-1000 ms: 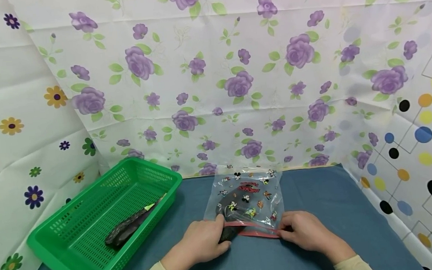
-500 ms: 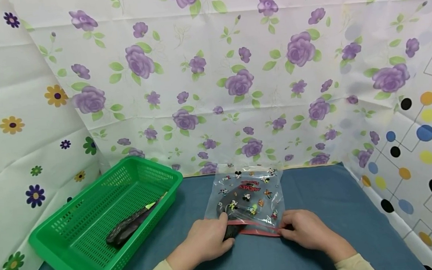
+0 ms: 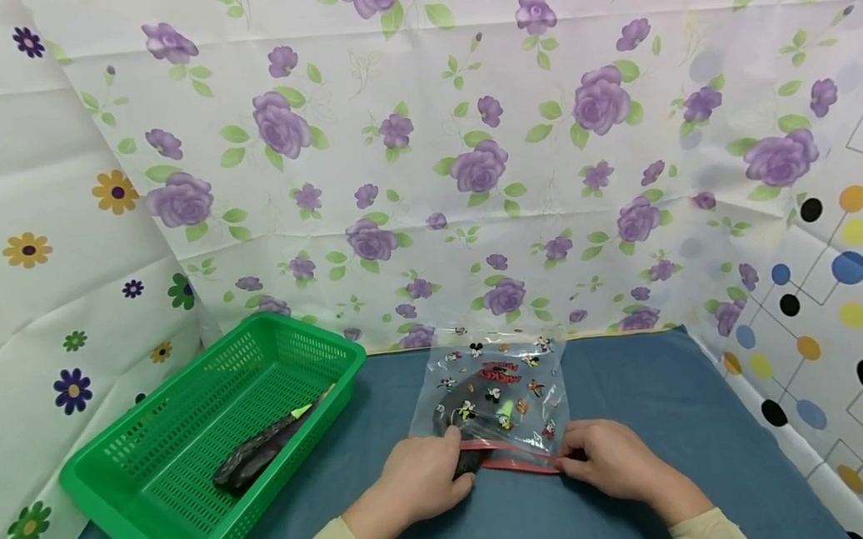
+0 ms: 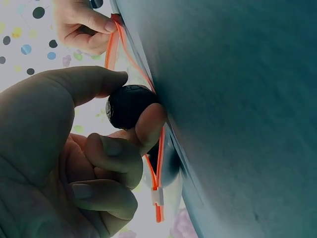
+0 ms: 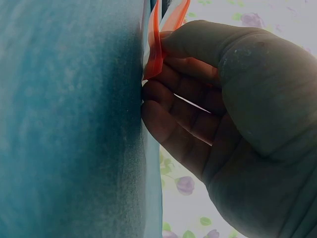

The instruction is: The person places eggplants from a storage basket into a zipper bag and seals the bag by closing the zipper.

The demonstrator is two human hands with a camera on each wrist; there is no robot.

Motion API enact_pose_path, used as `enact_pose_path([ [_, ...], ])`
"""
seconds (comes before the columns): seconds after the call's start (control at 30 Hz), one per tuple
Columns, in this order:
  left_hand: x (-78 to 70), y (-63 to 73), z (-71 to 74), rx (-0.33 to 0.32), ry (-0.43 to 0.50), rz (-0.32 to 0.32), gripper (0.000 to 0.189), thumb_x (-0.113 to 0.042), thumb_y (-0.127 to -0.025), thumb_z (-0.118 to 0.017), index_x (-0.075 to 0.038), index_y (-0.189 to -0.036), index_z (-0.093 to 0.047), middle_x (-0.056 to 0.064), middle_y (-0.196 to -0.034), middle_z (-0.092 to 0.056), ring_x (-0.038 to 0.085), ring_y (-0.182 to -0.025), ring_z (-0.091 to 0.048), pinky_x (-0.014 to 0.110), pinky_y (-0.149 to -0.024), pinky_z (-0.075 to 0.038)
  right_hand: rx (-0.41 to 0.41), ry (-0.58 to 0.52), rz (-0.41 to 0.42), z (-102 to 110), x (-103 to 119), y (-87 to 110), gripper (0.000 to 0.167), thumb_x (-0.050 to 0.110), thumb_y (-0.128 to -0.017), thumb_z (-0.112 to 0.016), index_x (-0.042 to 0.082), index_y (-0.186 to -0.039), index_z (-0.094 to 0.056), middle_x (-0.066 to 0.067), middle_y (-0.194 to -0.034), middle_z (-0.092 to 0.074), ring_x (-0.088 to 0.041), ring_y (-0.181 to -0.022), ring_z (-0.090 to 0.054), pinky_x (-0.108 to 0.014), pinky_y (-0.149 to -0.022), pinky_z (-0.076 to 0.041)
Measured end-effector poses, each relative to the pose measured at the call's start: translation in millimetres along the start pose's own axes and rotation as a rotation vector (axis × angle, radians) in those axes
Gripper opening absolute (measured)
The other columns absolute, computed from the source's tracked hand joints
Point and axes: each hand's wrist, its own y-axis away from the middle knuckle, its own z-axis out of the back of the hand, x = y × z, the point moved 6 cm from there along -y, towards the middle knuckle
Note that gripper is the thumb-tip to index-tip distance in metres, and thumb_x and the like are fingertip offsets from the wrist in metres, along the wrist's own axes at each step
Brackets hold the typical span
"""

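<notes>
A clear zip bag (image 3: 552,378) with cartoon prints and a red zip edge lies flat at the middle of the table. Its mouth faces me. My left hand (image 3: 416,479) grips the dark rounded end of an eggplant (image 4: 130,106) between thumb and fingers at the left of the mouth; the rest of it runs inside, where a pale green stem end shows through the plastic. Another dark shape (image 3: 459,397) lies deeper in the bag. My right hand (image 3: 614,461) pinches the right corner of the red zip edge (image 5: 154,54), with the mouth parted.
A green slotted basket (image 3: 104,526) stands at the left, tilted across the table, with a dark eggplant (image 3: 260,457) along its right side. The blue tablecloth (image 3: 635,380) ends at a flowered sheet hanging behind; patterned sheets stand at both sides.
My left hand has moved a little to the right with the eggplant, which slides further into the bag. Its green stem end shows more clearly through the plastic. The right hand stays put.
</notes>
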Motion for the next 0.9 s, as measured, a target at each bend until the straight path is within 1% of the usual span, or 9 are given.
enact_pose_path([
  [0.17,-2.7,-2.7,0.2,0.002,0.005,0.005,0.043,-0.047,-0.099,-0.081,-0.01,-0.116,-0.067,-0.001,-0.078,-0.067,0.017,-0.063,-0.063,0.043,-0.059,-0.052,0.0,-0.018,-0.01,-0.8,-0.5,0.8,0.017,0.023,-0.102,-0.083,0.034,-0.09,-0.082,0.025,-0.088,-0.062,0.006,-0.071,-0.056,-0.029,-0.065,-0.051],
  [0.5,-6.1,-4.1,2.3,-0.045,-0.033,0.003,0.038,-0.049,-0.098,-0.08,-0.013,-0.105,-0.066,-0.002,-0.074,-0.065,0.018,-0.061,-0.063,0.044,-0.055,-0.051,0.0,-0.017,-0.005,-0.3,0.2,0.5,0.017,0.022,-0.102,-0.084,0.034,-0.09,-0.082,0.026,-0.086,-0.061,0.006,-0.07,-0.055,-0.029,-0.065,-0.05],
  [0.73,-6.8,-6.1,2.3,-0.066,-0.05,0.004,0.036,-0.05,-0.1,-0.078,-0.017,-0.096,-0.065,-0.005,-0.067,-0.056,0.017,-0.054,-0.055,0.041,-0.051,-0.044,0.0,-0.015,-0.005,-0.4,-0.3,0.4,0.017,0.022,-0.102,-0.084,0.035,-0.09,-0.082,0.026,-0.086,-0.061,0.006,-0.069,-0.054,-0.029,-0.065,-0.05],
  [0.9,-6.7,-7.3,2.3,-0.07,-0.053,0.005,0.035,-0.05,-0.1,-0.078,-0.019,-0.092,-0.064,-0.006,-0.065,-0.052,0.015,-0.051,-0.05,0.039,-0.048,-0.041,0.01,-0.012,-0.009,-1.6,-0.7,0.3,0.015,0.024,-0.102,-0.084,0.035,-0.091,-0.082,0.026,-0.087,-0.062,0.006,-0.071,-0.056,-0.03,-0.066,-0.052],
])
